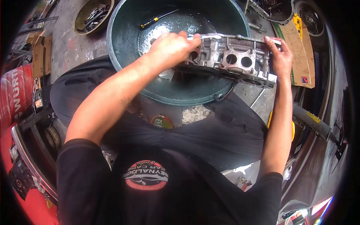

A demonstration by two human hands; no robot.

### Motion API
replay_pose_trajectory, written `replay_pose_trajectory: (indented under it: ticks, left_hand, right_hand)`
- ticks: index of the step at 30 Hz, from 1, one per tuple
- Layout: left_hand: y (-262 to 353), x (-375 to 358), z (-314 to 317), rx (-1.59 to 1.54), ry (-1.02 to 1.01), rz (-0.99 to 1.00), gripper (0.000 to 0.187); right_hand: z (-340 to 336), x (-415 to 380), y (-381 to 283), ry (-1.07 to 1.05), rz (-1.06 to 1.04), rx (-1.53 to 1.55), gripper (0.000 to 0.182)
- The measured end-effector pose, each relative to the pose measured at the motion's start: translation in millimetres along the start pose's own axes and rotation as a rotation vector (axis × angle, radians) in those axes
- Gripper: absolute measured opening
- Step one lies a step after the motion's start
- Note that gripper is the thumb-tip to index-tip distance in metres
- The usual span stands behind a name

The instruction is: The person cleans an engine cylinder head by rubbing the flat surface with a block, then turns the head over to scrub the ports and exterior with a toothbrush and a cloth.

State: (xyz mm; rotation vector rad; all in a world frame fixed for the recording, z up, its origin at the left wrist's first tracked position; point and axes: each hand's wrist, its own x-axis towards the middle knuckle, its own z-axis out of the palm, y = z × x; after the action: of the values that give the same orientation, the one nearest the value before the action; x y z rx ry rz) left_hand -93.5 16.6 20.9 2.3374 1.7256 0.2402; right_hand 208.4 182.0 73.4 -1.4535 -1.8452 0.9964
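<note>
A metal engine cylinder head (240, 59) is held tilted over the right side of a large dark green tub (180, 98). My right hand (281, 54) is closed around its right end, thumb on the upper edge. My left hand (173, 47) is closed on the handle of a white and blue brush (210, 36), whose head touches the top edge of the metal part near its left end. Inside the tub, a yellow and black screwdriver (153, 22) lies by the far wall, and the tub's bottom looks wet.
A round bowl (79, 23) of metal parts stands at the upper left, near cardboard (42, 56). More cardboard (296, 56) lies at the right, beside metal housings. A grey cylinder (310, 118) is at the far right. My legs flank the tub's near side.
</note>
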Motion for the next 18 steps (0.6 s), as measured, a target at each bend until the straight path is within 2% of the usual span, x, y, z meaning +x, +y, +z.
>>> replay_pose_trajectory:
  ticks: [4,6,8,9,12,15,18]
  left_hand:
    - [31,-14,-5,-0.005,-0.033,0.016,0.040]
    - [12,0,7,0.031,0.074,-0.068,0.039]
    - [17,-3,12,0.013,0.124,-0.172,0.040]
    - [28,-11,20,-0.030,0.216,-0.294,0.051]
    - [38,-55,38,-0.426,0.360,-0.568,0.043]
    - [35,-98,38,-0.512,0.297,-0.730,0.042]
    - [33,-109,25,-0.523,0.336,-0.647,0.040]
  right_hand:
    - [0,-1,-1,0.020,0.005,-0.058,0.031]
    - [-1,6,7,0.013,-0.029,-0.028,0.031]
    - [-1,11,12,0.024,-0.019,-0.031,0.031]
    - [-2,9,10,0.031,-0.007,-0.055,0.031]
    - [-3,5,5,-0.025,0.023,-0.016,0.034]
    - [-7,6,10,-0.042,-0.009,-0.042,0.036]
    - [-9,8,13,-0.057,-0.026,-0.080,0.036]
